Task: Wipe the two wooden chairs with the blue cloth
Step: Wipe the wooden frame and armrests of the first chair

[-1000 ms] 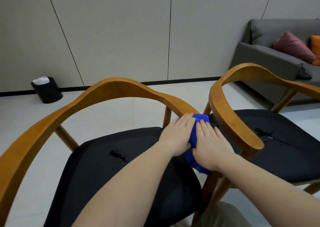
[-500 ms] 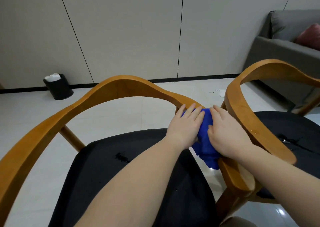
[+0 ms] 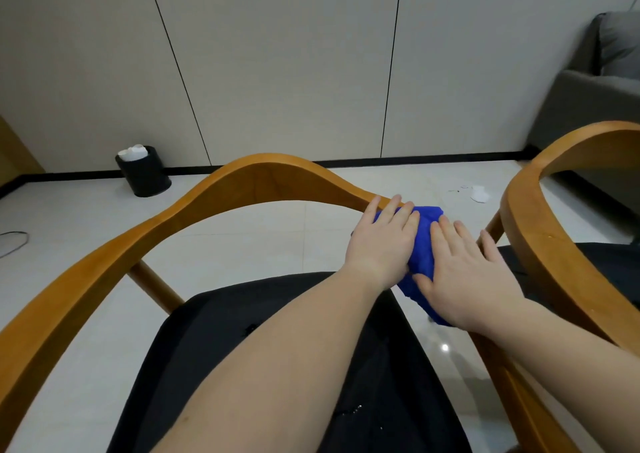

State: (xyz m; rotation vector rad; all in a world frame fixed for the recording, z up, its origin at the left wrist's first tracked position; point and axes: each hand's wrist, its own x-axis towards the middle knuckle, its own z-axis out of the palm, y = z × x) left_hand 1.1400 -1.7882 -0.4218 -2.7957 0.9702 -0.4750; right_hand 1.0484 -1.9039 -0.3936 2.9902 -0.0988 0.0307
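Pressing down with both palms, the person has the cloth [image 3: 424, 241] draped over the right arm of the left chair [image 3: 104, 272], just where the rail [image 3: 270, 175] starts bending toward the far back. The left hand [image 3: 382, 241] and right hand [image 3: 464, 272] lie flat on it side by side, fingers straight and a little apart, gripping nothing.

That is where I see the trouble. The cloth is only pinned, not held, and the rail is narrow and rounded, so a hard push could roll it off into the gap between the chairs and drop it on the floor [image 3: 242, 238]. Its near end already hangs off the rail. With the hands bunched together, the wipe probably covers just the top and misses the underside. The right hand is near the right chair [image 3: 540, 238] and could knock against it on a wide stroke. The tiles look glossy, so leaning on one arm might scoot the chair.

Against half a second ago, the hands and cloth sit farther along the rail, nearer the back curve. The right hand, then curled over the cloth, is now flatter. The view has swung left: the bin [image 3: 143, 172] is closer to the middle, the sofa [image 3: 588, 106] is squeezed to the right edge, and its cushion is gone from sight.
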